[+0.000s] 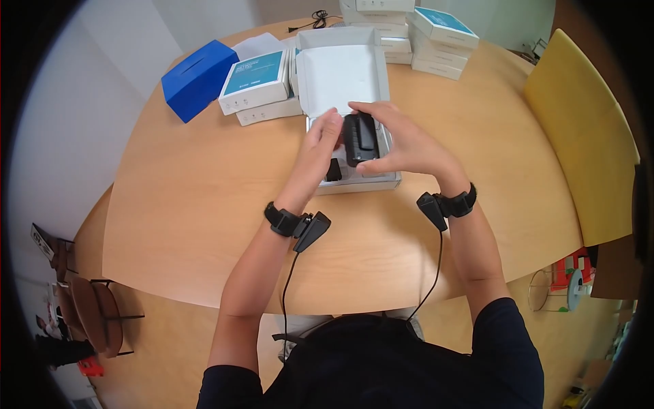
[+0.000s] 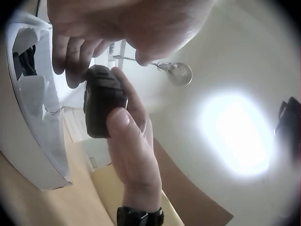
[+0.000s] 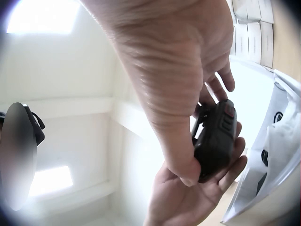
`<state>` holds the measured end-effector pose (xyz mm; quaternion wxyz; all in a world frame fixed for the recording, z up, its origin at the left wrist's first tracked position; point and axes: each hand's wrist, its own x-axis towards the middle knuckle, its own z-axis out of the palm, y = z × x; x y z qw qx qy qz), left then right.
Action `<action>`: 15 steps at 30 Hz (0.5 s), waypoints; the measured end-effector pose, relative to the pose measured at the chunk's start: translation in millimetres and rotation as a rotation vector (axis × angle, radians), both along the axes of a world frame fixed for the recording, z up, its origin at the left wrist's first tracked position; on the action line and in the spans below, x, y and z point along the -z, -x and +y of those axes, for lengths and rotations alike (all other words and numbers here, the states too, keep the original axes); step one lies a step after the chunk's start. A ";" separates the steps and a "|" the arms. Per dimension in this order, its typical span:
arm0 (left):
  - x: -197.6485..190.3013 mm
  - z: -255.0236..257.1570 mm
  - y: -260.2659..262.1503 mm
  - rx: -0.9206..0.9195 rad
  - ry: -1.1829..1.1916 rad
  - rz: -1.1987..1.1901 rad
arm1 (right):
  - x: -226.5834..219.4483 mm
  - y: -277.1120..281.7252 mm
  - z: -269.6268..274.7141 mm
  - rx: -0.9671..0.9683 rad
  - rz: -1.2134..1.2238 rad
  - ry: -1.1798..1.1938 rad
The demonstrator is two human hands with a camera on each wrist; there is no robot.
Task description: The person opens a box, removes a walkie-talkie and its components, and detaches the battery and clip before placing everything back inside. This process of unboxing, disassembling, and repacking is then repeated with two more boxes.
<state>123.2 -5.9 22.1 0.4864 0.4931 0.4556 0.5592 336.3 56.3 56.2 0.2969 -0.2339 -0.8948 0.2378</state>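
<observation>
My right hand (image 1: 412, 144) grips a black handheld device (image 1: 353, 143) by its two ends, thumb at the near end and fingers at the far end. A clip (image 1: 367, 131) on the device faces up toward the head camera. My left hand (image 1: 320, 146) is at the device's left side, its fingers fairly straight; in the right wrist view those fingers (image 3: 233, 174) lie behind the device. Below both hands stands an open white box (image 1: 361, 185), its lid (image 1: 343, 75) raised at the back. A small black item (image 1: 333, 169) lies inside, partly hidden by the left hand.
White boxes with blue-green labels (image 1: 255, 73) are stacked at the back left, beside a blue box (image 1: 197, 78). More white boxes (image 1: 441, 48) are piled at the back right. A black cable (image 1: 319, 20) lies at the far edge. A yellow panel (image 1: 579, 136) borders the table's right side.
</observation>
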 end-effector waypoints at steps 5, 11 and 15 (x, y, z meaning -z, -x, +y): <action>33.2 21.6 22.7 -0.202 -0.223 0.309 | 0.4 -14.6 7.0 0.100 -0.292 0.211; 67.2 26.5 37.2 -0.268 -0.315 0.666 | 15.3 -17.0 14.8 0.055 -0.377 0.253; 74.3 28.5 36.1 -0.245 -0.293 0.581 | 24.4 -16.9 17.7 0.048 -0.371 0.269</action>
